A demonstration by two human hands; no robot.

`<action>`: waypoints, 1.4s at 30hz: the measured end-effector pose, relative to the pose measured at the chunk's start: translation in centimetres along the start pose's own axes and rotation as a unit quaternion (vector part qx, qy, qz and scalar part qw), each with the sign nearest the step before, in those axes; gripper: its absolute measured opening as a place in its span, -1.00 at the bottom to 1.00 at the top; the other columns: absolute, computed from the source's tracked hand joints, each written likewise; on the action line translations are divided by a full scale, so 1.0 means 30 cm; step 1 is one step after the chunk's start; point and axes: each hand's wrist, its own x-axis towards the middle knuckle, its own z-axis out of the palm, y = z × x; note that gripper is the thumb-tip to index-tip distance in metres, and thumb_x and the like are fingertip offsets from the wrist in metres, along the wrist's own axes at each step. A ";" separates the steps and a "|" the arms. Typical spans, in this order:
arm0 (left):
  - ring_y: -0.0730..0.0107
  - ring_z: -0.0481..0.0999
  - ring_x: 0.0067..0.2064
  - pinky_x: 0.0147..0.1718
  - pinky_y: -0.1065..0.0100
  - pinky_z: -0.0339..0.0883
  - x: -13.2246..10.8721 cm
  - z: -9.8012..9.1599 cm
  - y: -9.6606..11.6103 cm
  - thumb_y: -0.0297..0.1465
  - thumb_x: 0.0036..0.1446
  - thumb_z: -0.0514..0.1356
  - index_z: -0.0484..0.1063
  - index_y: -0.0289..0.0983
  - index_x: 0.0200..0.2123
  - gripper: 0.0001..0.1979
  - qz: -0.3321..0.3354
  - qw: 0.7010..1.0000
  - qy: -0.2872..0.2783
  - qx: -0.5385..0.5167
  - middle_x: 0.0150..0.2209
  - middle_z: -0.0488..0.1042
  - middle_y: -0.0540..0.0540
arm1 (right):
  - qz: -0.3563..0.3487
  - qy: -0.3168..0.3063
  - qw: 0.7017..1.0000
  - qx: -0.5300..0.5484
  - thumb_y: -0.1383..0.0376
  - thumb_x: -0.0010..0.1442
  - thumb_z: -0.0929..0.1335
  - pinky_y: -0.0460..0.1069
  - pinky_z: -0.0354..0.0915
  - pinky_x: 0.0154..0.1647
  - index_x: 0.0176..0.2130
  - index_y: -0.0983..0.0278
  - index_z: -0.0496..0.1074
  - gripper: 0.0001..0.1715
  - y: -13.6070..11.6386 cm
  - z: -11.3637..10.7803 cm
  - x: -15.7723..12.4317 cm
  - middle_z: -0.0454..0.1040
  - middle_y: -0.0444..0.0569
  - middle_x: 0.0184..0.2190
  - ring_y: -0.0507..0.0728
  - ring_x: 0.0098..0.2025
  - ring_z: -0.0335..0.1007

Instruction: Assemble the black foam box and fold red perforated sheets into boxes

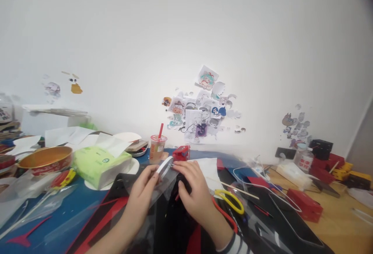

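Left grip: my left hand [143, 192] is closed on the white tape roll [165, 167], thumb and fingers pinching its rim, with the ring standing on edge.
Right grip: my right hand [192, 191] lies palm down with its fingers bent. The fingertips reach the roll from its 3 o'clock side, and I cannot tell whether they pinch anything.
Tape roll: it sits between both hands, at the centre of my view and just above the desk.
Under the hands: a clear plastic sheet [132, 186] is spread over a black mat [171, 223], and both hands are over it.
12 o'clock of the roll: a small red box [181, 153] is just beside it.
11 o'clock: a plastic cup with a red straw [157, 148] stands upright nearby.
9 o'clock: a green tissue pack [100, 165], and further out a gold round tin [46, 159].
4 o'clock of my right hand: yellow-handled scissors [230, 201] lie flat, with a thin wooden stick [239, 190] just above them.
3 o'clock, well apart: a red carton [304, 204] on the bare wood.
Wall at 12 o'clock: a cluster of cartoon stickers [201, 118].
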 end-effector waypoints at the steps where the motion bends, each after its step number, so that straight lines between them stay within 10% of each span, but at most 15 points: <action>1: 0.31 0.40 -0.33 -0.33 0.34 0.30 -0.011 0.007 -0.006 -0.25 0.09 0.02 0.31 -0.23 -0.28 -0.79 0.021 1.000 -0.001 0.015 -0.40 0.39 -0.02 | 0.004 -0.001 1.000 -0.008 0.52 0.05 0.22 0.21 0.02 0.16 -0.01 0.16 0.32 -0.48 -0.010 0.006 -0.002 0.42 -0.02 -0.05 0.16 0.02 0.27; 15: 0.34 0.43 -0.30 -0.32 0.38 0.35 -0.055 0.028 -0.046 -0.49 0.19 -0.05 0.26 -0.21 -0.18 -0.83 0.304 0.926 -0.066 0.215 -0.34 0.41 -0.09 | 0.123 0.072 0.978 0.155 0.44 0.09 0.30 -0.03 0.29 -0.17 -0.35 0.20 0.39 -0.85 -0.041 0.028 -0.002 0.44 -0.11 -0.34 0.08 -0.25 0.37; 29: 0.31 0.43 -0.35 -0.35 0.34 0.35 -0.043 0.022 -0.070 -0.50 0.18 -0.03 0.25 -0.26 -0.19 -0.85 0.347 0.893 -0.014 0.287 -0.38 0.42 -0.10 | 0.028 0.070 0.995 0.069 0.43 0.14 0.28 0.04 0.27 -0.08 -0.09 0.16 0.36 -0.67 -0.002 0.031 -0.029 0.42 -0.03 -0.17 0.12 -0.11 0.33; 42: 0.25 0.43 -0.22 -0.24 0.26 0.37 -0.020 0.007 -0.092 -0.48 0.19 -0.08 0.27 -0.29 -0.07 -0.73 0.291 0.919 -0.007 0.267 -0.26 0.46 -0.16 | -0.042 0.091 0.989 -0.106 0.43 0.18 0.27 0.12 0.19 -0.12 -0.30 0.19 0.39 -0.83 0.001 0.032 -0.043 0.40 -0.03 -0.24 0.15 -0.19 0.28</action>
